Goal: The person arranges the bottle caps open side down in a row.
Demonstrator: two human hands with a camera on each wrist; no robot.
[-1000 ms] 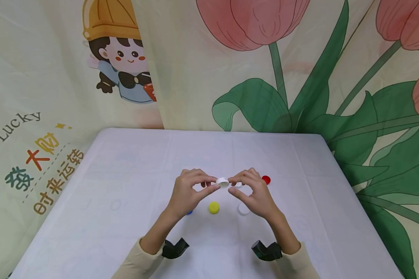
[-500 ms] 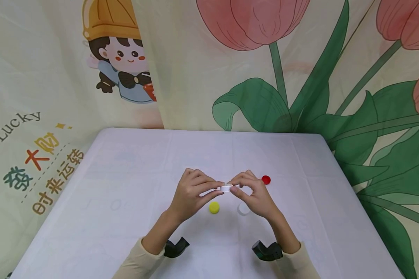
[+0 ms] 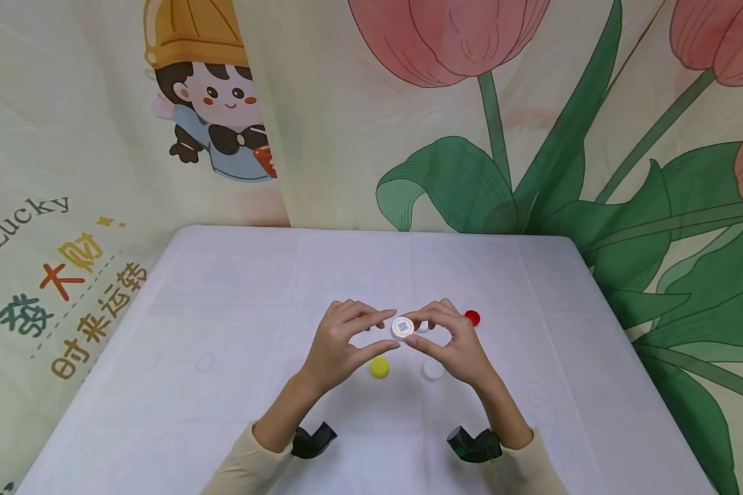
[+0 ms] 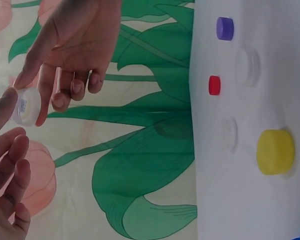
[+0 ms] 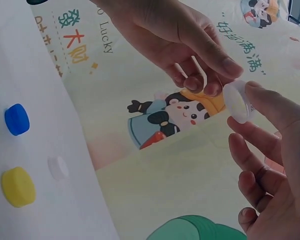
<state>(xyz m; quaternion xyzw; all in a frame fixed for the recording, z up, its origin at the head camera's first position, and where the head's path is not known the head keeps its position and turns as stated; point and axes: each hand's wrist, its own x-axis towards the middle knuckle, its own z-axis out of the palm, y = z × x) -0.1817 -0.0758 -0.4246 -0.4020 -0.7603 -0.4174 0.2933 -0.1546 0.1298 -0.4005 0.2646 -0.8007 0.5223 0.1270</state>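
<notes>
My R grip (image 3: 461, 344) pinches a white cap (image 3: 402, 329) w/ a printed mark (image 3: 403, 326), above the table (image 3: 254, 275); my L grip (image 3: 333, 344), fingers apart, is just beside it, can't tell if touching. Yellow cap (image 3: 380, 367) & 2nd white cap (image 3: 433, 370) lie nearer me, red cap (image 3: 473, 317) just past my R grip, which blocks most of a 3rd white cap (image 4: 231, 135) in head view. Wrist cams show purple cap (image 4: 225, 29), blue cap (image 5: 17, 119).

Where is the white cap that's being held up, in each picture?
Head: the white cap is near the middle, slightly low, pinched by the right hand.
Left wrist: the white cap is by the left edge, just above mid-height.
Right wrist: the white cap is right of centre, just above mid-height.
Shared landmark: the yellow cap, to its lower left in head and right wrist, lower right in left wrist.
</notes>
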